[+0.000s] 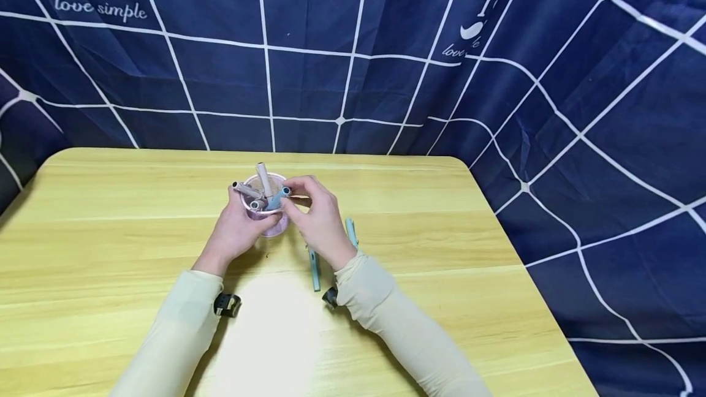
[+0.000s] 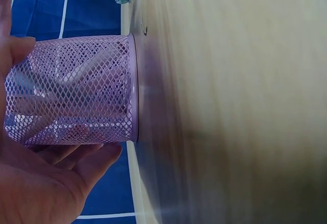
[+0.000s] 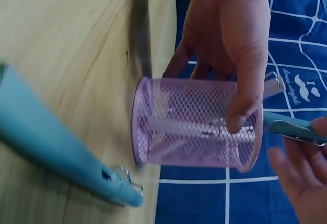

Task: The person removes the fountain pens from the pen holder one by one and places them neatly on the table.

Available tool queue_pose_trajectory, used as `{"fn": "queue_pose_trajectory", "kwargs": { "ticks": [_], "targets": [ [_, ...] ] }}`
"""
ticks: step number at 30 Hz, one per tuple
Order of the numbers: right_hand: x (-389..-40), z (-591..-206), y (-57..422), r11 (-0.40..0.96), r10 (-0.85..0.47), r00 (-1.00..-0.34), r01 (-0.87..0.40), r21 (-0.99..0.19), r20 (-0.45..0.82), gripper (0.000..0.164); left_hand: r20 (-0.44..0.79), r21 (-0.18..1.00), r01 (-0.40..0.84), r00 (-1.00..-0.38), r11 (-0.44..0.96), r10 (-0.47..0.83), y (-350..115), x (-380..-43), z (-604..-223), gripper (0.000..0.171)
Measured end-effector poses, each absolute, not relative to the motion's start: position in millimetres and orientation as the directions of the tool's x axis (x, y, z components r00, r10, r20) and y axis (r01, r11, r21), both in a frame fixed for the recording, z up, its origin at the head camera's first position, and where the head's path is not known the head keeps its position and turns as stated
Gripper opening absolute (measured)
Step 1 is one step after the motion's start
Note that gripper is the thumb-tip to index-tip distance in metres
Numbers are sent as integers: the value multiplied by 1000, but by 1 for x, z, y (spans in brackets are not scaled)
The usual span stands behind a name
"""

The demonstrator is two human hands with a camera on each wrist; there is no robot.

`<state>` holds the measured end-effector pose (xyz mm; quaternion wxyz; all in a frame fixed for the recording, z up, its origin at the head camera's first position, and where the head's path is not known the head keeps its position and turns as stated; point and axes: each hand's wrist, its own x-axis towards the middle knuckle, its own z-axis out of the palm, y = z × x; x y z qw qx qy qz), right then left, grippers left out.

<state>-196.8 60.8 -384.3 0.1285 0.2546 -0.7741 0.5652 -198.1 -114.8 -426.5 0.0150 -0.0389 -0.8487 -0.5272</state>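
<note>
A pink-purple mesh pen cup point(image 1: 277, 226) stands on the table, round base down. My left hand point(image 1: 238, 230) grips it from the left, with the thumb point(image 3: 244, 104) across the mesh near the rim. Several pale greyish pens point(image 1: 263, 177) lean inside the cup, their ends above the rim. At the cup's right side my right hand point(image 1: 321, 216) pinches a teal-blue pen point(image 3: 288, 128) by its upper part; its lower end is inside the cup. Two more teal pens lie on the table: one pen point(image 1: 314, 271) below the right hand, another pen point(image 1: 351, 231) beside the right wrist.
The light wooden table point(image 1: 441, 250) ends at the back against a dark blue cloth point(image 1: 309, 78) with white lines, which also hangs on the right. Black wrist cameras point(image 1: 227, 304) sit under both forearms in pale sleeves point(image 1: 171, 336).
</note>
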Motion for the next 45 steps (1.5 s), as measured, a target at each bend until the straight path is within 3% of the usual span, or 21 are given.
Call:
{"fn": "queue_pose_trajectory", "kwargs": {
  "ticks": [12,18,37,45],
  "targets": [
    [-201,-365,89,-154,-95,-796,-582,-799,598,26,30,892,52,-998,449,56,-117,-199,-428,95],
    [-202,-354,105,-215,-4,-782,-608,-764,623,28,20,889,43,-998,455,56,-117,-199,-426,98],
    [-208,-350,136,-160,15,-829,-555,-817,560,24,16,889,43,-998,455,63,-116,-198,-422,97],
    [-211,-360,152,30,52,-883,-466,-884,467,22,32,889,58,-997,454,64,-114,-197,-425,96]
  ]
}}
